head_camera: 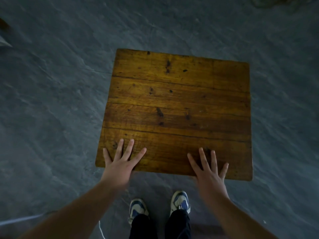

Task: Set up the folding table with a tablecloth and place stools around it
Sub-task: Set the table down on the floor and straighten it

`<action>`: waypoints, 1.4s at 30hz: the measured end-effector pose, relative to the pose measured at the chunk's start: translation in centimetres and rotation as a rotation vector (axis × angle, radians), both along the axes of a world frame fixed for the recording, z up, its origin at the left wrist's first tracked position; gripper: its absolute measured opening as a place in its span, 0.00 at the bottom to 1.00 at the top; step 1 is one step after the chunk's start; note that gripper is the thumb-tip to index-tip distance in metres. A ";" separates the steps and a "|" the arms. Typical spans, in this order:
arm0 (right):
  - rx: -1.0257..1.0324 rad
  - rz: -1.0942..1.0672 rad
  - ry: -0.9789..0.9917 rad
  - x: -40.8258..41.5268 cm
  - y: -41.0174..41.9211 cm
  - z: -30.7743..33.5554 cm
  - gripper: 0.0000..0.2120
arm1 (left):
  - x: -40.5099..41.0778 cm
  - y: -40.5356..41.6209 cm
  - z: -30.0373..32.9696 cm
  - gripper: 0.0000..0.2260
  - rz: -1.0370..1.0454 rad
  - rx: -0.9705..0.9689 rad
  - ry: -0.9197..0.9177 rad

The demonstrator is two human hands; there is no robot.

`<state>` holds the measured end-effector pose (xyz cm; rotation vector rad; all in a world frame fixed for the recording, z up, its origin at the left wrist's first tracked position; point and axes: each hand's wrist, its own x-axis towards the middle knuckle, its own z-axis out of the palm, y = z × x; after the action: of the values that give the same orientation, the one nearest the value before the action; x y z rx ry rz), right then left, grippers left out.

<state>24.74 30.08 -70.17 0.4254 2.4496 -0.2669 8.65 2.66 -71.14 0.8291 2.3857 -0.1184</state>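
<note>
Fingers of both hands are spread flat on the table at lower centre, nothing gripped; unlatched legs could be collapsed by hard pressing.

floor: grey, mottled, streaked | shoes: white and blue pair, on floor | trousers: dark | cord: white, thin, on floor

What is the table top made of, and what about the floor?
The table top looks like wood: planks laid side by side, with dark knots, grain lines and a yellowish-brown, slightly shiny finish, perhaps varnish. The floor looks like grey stone or rough concrete, matte and uneven; the blurry picture leaves that open.
</note>
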 end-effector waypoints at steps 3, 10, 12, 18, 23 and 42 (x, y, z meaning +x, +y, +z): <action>0.013 -0.007 0.018 -1.8 1.0 0.0 0.46 | -1.8 1.2 0.2 0.41 0.002 0.007 0.013; 0.040 0.000 0.079 -8.4 6.0 0.2 0.38 | -8.2 6.2 0.4 0.41 -0.001 0.006 0.050; 0.049 -0.010 0.079 -10.3 7.1 0.3 0.36 | -10.1 7.4 0.4 0.38 0.001 0.013 0.056; 0.061 -0.013 0.085 -14.0 9.3 0.5 0.36 | -13.8 9.5 0.3 0.38 -0.004 0.033 0.066; 0.039 -0.037 0.069 -16.1 10.5 0.5 0.37 | -15.9 10.5 0.5 0.38 -0.001 0.020 0.042; 0.005 -0.098 0.045 -17.1 10.7 1.0 0.39 | -16.7 10.9 1.0 0.37 0.031 0.010 -0.018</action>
<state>7.59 40.79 -69.17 0.5481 2.4769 -0.3153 -8.05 13.59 -70.15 0.7943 2.3834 -0.0870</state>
